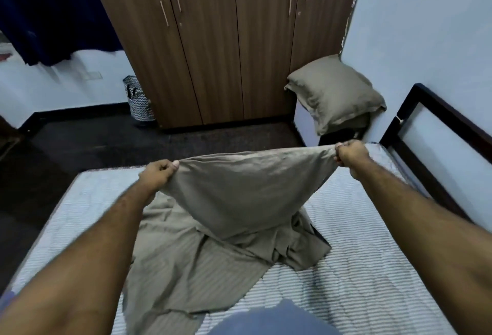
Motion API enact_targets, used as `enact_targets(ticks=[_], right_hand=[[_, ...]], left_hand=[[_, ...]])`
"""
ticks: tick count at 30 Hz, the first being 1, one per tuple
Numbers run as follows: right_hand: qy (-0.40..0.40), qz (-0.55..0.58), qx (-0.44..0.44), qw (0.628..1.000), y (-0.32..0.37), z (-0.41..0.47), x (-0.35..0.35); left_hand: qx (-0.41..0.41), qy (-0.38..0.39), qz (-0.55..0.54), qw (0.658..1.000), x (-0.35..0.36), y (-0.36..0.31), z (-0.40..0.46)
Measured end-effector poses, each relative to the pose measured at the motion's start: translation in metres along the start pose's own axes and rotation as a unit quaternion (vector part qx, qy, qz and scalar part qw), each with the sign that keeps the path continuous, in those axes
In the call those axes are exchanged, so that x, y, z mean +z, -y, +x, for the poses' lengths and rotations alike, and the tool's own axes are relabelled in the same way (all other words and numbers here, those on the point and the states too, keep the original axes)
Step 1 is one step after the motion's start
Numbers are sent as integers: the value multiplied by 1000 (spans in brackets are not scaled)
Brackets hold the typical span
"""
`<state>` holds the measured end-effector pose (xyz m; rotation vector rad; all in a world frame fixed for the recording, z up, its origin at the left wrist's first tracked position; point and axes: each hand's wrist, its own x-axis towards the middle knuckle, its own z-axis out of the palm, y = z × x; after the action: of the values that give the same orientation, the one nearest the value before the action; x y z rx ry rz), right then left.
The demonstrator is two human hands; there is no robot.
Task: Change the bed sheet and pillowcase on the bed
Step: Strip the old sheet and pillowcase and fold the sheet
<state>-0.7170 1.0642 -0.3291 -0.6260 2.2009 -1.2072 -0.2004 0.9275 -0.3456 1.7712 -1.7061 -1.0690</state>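
A taupe striped bed sheet point(239, 196) is stretched in the air between my two hands, and its lower part lies crumpled on the bare quilted mattress point(359, 268). My left hand point(158, 173) grips one end of the sheet's top edge. My right hand point(351, 154) grips the other end, nearer the dark headboard point(439, 132). A pillow point(335, 92) in a matching taupe case leans in the corner beyond the bed, on a low white stand.
A brown wardrobe point(213, 41) stands straight ahead across a strip of dark floor point(80, 142). A patterned basket point(138, 100) sits at its left side. Dark blue curtain point(53, 9) hangs at the upper left. A pale wall runs along the right.
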Motion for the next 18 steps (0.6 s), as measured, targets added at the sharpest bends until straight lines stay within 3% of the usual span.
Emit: enact_targets(ticks=[2, 7, 18], right_hand=[[24, -30, 31, 999, -34, -3, 7], [55, -85, 62, 993, -81, -3, 11], [95, -188, 82, 974, -149, 14, 47]], left_hand=[[-23, 3, -23, 999, 21, 28, -6], [-46, 7, -39, 998, 51, 12, -46], [-71, 4, -26, 997, 129, 81, -27]])
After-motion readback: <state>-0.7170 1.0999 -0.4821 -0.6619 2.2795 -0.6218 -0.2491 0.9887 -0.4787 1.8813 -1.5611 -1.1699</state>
